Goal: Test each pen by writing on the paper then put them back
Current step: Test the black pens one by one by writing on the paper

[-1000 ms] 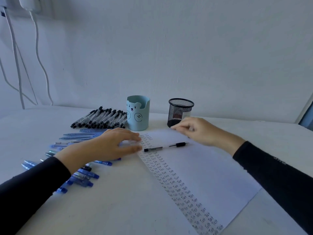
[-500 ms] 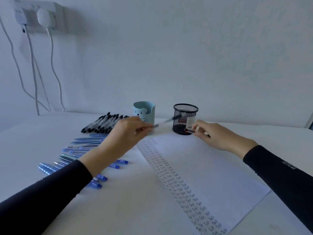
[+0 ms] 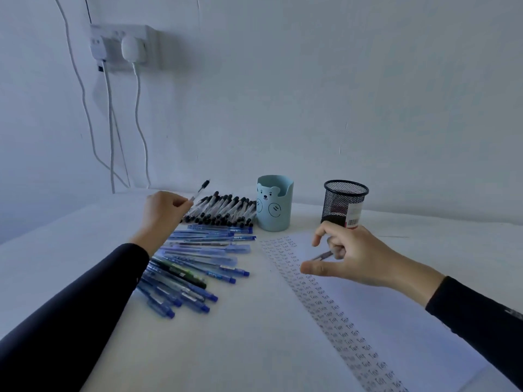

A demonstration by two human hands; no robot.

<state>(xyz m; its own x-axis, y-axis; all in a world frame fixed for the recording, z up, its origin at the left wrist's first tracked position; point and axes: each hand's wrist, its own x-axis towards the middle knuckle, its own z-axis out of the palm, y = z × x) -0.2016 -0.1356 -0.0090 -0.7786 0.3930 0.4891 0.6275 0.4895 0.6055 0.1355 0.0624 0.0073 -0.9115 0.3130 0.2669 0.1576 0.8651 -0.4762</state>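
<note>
Item one: our left hand (image 3: 162,213) is clenched on a clear-barrelled pen with a black cap (image 3: 199,190). We hold it tilted, cap end up, above the far left end of the row of black-capped clear pens (image 3: 223,211) lying side by side on the white table (image 3: 240,335).

Item two: our right hand (image 3: 353,258) curls its fingers round a slim grey-tipped pen (image 3: 322,255), thumb stretched out below it. It is over the top of the white sheet of paper (image 3: 382,312); we cannot tell whether the tip touches the sheet.

Item three: the paper bears a long column of handwritten "Test" words (image 3: 319,301) along its left edge.

Item four: a fanned spread of blue pens (image 3: 198,264) lies between the black-capped row and our left sleeve.

Item five: a light blue cup with a bear face (image 3: 274,206) stands just right of the black-capped row. A black wire-mesh pen holder (image 3: 345,203) stands further right, at the paper's far edge.

Item six: a white wall socket with plugs and hanging cables (image 3: 124,46).
</note>
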